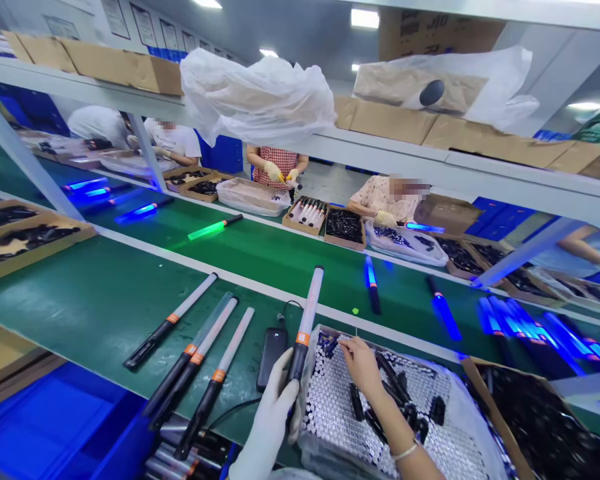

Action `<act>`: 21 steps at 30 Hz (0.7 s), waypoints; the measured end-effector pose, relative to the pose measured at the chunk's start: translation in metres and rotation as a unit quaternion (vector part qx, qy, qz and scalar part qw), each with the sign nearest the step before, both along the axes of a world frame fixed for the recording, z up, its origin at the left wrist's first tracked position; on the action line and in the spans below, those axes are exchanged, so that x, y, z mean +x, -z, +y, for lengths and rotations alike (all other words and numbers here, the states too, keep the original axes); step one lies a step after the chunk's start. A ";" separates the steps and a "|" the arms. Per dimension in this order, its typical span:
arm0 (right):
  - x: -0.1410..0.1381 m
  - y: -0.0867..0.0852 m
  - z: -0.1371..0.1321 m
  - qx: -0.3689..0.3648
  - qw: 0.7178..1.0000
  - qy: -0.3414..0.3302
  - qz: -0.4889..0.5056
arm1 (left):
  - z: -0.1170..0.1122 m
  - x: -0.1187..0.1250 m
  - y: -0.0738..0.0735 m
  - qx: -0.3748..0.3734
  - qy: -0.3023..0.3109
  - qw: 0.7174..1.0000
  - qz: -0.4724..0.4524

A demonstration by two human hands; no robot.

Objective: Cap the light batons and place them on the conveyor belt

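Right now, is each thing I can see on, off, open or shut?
Held stick: unlit, gripped by the left hand
Nearby lying sticks: unlit
Green stick: lit
Blue sticks: lit
Container of silvery cylinders: open, crowded
Right hand: over that container, grip unclear
Cardboard box of black parts at right: open
Black device: cabled, power unclear
Ceiling light: on

The gloved left hand (277, 403) grips a light baton (311, 300) beside the left edge of a battery tray (340, 461); the bare right hand (363, 365) is at that tray's far-left corner. Four batons (197, 358) lie toward the workbench's (100, 307) near edge.
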State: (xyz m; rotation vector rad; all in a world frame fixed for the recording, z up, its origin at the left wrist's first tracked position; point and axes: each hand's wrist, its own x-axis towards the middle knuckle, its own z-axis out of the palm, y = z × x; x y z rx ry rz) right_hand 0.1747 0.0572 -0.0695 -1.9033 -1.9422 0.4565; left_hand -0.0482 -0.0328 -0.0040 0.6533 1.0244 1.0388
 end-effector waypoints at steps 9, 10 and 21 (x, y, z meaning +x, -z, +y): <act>-0.002 0.005 0.034 -0.088 0.986 -0.110 -0.087 | 0.001 -0.009 0.016 0.003 -0.026 0.999 -0.043; -0.003 0.004 0.034 -0.091 0.985 -0.114 -0.088 | 0.001 -0.009 0.017 -0.003 -0.020 0.999 -0.044; -0.011 -0.039 0.012 -0.036 0.994 -0.055 0.083 | 0.010 0.006 -0.005 -0.084 -0.031 0.991 0.095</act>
